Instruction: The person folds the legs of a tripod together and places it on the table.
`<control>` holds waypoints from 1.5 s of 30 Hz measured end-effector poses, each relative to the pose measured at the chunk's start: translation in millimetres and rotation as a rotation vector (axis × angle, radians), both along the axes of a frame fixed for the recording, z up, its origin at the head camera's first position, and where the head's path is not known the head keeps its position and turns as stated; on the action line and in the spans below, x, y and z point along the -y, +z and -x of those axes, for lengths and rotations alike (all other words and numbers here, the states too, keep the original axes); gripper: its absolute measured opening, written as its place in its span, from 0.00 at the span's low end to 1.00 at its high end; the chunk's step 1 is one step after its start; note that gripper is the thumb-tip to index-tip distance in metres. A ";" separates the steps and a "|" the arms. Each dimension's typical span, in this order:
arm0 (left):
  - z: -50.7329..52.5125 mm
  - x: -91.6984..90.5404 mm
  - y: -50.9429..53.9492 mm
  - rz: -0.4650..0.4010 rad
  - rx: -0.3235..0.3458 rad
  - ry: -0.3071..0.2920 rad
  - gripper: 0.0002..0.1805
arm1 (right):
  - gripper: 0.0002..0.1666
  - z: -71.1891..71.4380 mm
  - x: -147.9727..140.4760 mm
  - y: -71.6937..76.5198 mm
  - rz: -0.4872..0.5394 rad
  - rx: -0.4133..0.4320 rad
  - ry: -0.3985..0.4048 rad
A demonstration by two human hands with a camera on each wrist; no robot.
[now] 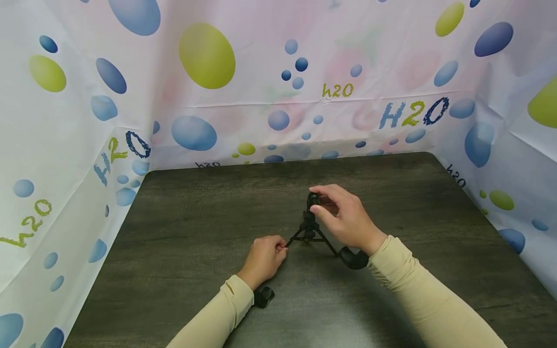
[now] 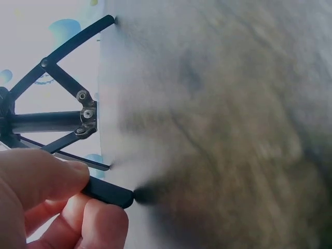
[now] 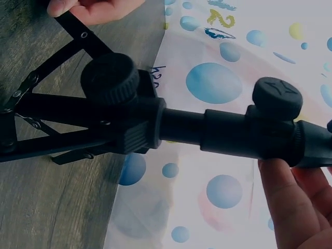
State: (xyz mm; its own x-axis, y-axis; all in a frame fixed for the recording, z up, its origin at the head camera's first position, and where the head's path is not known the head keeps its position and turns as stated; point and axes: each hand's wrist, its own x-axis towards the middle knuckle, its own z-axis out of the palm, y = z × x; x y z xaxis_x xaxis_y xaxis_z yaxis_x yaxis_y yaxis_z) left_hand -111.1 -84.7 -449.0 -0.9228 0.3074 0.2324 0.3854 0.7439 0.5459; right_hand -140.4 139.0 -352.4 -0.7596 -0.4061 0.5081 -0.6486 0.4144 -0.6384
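Observation:
A small black tripod (image 1: 309, 223) stands on the dark table with its legs spread. My left hand (image 1: 263, 258) pinches one tripod leg (image 2: 110, 192) near its foot, between thumb and fingers. Around the upper part of the tripod curl the thumb and fingers of my right hand (image 1: 348, 217). In the right wrist view, those fingers (image 3: 282, 194) grip the column just below the head, close to an upper knob (image 3: 277, 98). A larger ribbed knob (image 3: 109, 80) sits lower, above the leg joints. The very top of the tripod is cut off in that view.
The dark wood-grain table (image 1: 196, 208) extends on all sides of the tripod. A white sheet with blue and green dots (image 1: 243, 111) hangs along its back and sides. Black wrist cameras (image 1: 353, 258) sit under both wrists, the right one close to a tripod leg.

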 end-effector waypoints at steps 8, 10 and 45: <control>-0.2 1.1 0.2 -0.031 0.046 0.007 0.02 | 0.23 0.5 4.6 -1.4 0.007 -0.037 0.004; -0.2 1.1 -0.1 -0.034 0.050 0.012 0.02 | 0.23 0.7 5.2 -1.6 0.006 -0.042 0.004; -1.1 0.0 -3.3 -0.054 0.051 0.049 0.03 | 0.22 -7.1 12.9 -2.1 0.032 -0.035 -0.008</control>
State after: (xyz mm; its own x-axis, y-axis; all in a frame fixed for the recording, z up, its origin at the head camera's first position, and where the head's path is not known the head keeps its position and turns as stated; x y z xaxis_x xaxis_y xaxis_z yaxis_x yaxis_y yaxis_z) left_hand -110.0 -84.7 -452.3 -0.9474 0.2502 0.1995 0.3200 0.7301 0.6038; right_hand -133.3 126.1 -354.5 -0.7440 -0.3832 0.5473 -0.6678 0.3989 -0.6284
